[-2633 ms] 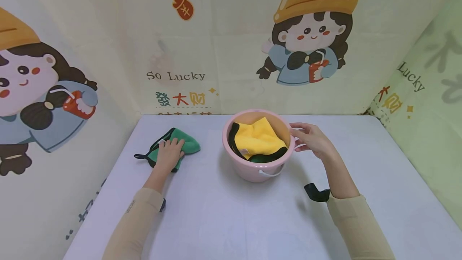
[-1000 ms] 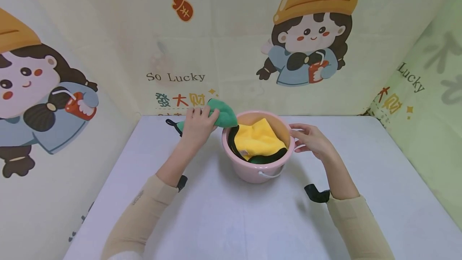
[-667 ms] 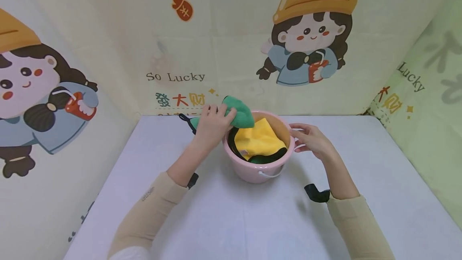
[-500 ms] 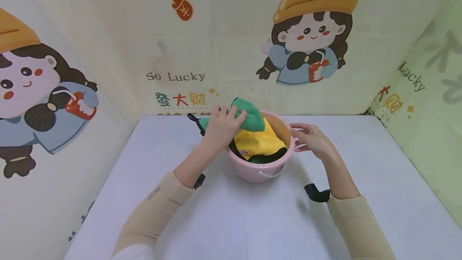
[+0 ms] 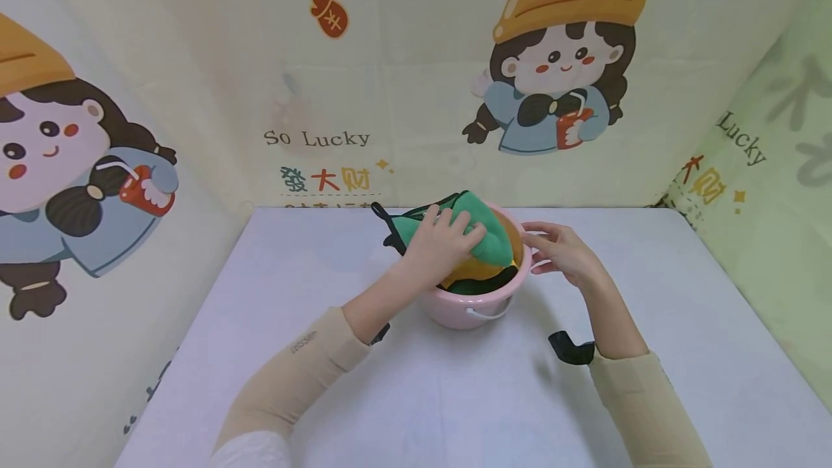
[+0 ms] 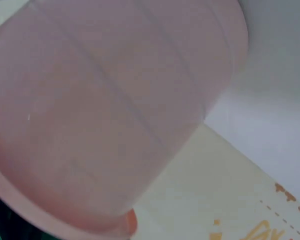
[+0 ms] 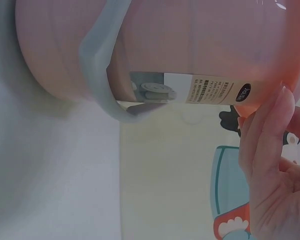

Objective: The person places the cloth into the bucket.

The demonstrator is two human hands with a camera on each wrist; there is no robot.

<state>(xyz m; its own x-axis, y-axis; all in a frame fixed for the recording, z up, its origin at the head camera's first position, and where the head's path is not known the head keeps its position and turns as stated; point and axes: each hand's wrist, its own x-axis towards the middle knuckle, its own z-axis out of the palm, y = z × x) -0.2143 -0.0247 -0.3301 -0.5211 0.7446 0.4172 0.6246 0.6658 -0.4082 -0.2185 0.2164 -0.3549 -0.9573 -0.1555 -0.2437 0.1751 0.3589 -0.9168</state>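
My left hand (image 5: 437, 244) holds a green cloth (image 5: 487, 230) with black edging and a hanging loop. The cloth lies over the mouth of a pink bucket (image 5: 458, 313), its loop sticking out past the left rim. Underneath, part of a yellow cloth (image 5: 477, 271) with a black border shows inside the bucket. At the bucket's right rim, my right hand (image 5: 562, 255) touches with fairly straight fingers; in the right wrist view its fingertips (image 7: 283, 95) rest on the outer wall just below the rim. The left wrist view shows the bucket wall (image 6: 100, 110), without the left hand.
The bucket stands on a white table (image 5: 416, 410). Its pale handle (image 5: 487, 313) hangs down at the front right. Printed cloth walls (image 5: 416, 92) enclose the back and sides. A black wrist mount (image 5: 572, 347) juts from the right sleeve.
My left hand has picked the green cloth up from the left of the table and carried it right, over the bucket, covering most of the yellow cloth. My right hand has stayed at the rim.
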